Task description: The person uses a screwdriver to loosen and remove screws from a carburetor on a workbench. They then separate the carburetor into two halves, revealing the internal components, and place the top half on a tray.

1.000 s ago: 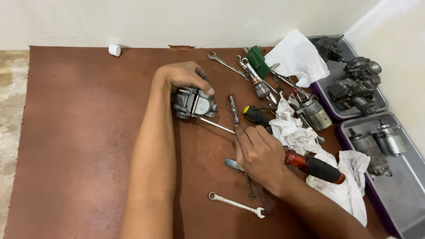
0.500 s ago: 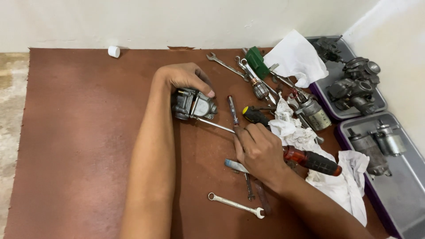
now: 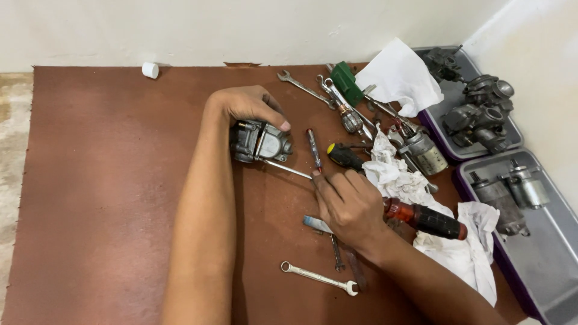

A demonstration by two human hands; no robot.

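The small grey carburettor (image 3: 260, 141) sits on the brown worktop (image 3: 108, 180), a little left of the middle, and as far as I can judge it is still in one piece: its cover looks to be on, and I can see no loose screws or removed parts lying beside it, so the work on it seems to be at an early stage, with most of the taking apart yet to do. The left hand (image 3: 250, 103) is cupped over the top of the carburettor, fingers curled down around the far side and the thumb pressing on the near edge, pinning it flat. The right hand (image 3: 348, 204) is closed around a long screwdriver (image 3: 289, 170), the fingers bunched narrow where shaft meets handle; its red and black handle (image 3: 424, 218) sticks out behind the wrist, and the thin shaft runs up and left so the tip meets the lower side of the carburettor. Whether the tip is seated in a screw head I cannot tell from here. Near the right hand lie a small red screwdriver (image 3: 313, 150), a yellow-capped driver (image 3: 344, 156), a spanner (image 3: 319, 278) nearer the front edge, crumpled white rags (image 3: 397, 177), and grey trays (image 3: 542, 253) with more engine parts on the right.
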